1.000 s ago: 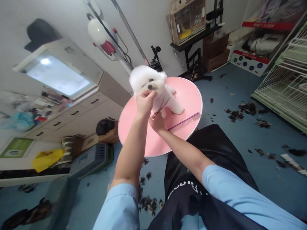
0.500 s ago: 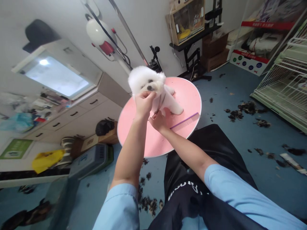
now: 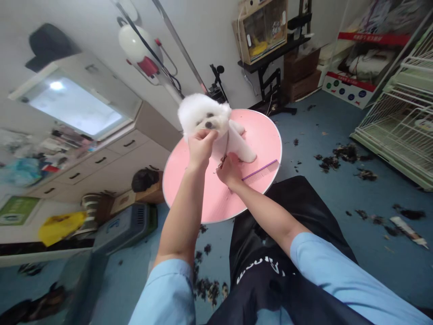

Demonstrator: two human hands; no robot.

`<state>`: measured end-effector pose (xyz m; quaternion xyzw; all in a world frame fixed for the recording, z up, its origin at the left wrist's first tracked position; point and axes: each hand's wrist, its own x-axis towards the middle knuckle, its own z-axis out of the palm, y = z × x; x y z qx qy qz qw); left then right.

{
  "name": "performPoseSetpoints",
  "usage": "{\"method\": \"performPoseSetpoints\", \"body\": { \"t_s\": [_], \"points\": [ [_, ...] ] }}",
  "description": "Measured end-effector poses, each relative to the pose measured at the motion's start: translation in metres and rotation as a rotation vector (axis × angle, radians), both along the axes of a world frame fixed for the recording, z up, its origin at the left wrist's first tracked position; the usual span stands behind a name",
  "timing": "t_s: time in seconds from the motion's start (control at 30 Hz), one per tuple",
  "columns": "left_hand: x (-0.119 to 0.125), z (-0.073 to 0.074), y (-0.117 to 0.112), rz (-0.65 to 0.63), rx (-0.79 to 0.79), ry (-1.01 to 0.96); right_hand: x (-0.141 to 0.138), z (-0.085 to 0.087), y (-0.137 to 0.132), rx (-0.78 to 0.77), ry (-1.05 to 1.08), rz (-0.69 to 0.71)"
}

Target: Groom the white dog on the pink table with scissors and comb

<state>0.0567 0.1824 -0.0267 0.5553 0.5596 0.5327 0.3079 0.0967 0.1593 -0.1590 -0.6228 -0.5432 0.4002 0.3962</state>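
One white dog (image 3: 197, 107), head view: on the round pink counter (image 3: 179, 183), facing the wearer. Left grip (image 3: 199, 148): fingers pinched at the dog's chin. Right grip (image 3: 229, 172): closed about the handles of the scissors (image 3: 227, 144), blades pointing up by the chest (whether parted, too small to tell). Purple-spined comb (image 3: 260, 171): on the counter, near the right wrist. Step in hand, apparently: trimming chest fur. Next move calls for a steadied head, blades clear of skin.

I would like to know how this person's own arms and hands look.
The left hand and right hand wear no gloves, and the forearms show no watch or band. The left sleeve and right sleeve are short, light blue and without visible pattern.
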Motion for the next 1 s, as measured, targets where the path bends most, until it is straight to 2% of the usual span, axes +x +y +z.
{"method": "performPoseSetpoints", "body": {
  "t_s": [0.13,0.33,0.73,0.87,1.0],
  "points": [
    [0.001,0.002,-0.001,0.013,-0.016,-0.008,0.002,-0.001,0.001,-0.093,-0.036,-0.034],
    [0.002,0.002,0.0,0.016,-0.01,-0.015,0.007,-0.006,0.0,-0.013,0.004,-0.06],
    [0.001,0.002,0.0,0.03,-0.018,-0.008,0.013,-0.014,-0.001,-0.044,0.002,-0.047],
    [-0.001,0.001,0.001,0.037,-0.009,0.004,0.009,-0.01,-0.007,-0.007,0.021,-0.013],
    [0.0,0.002,0.0,0.044,-0.01,0.0,0.007,0.003,-0.012,0.01,0.028,0.026]
  ]
}}
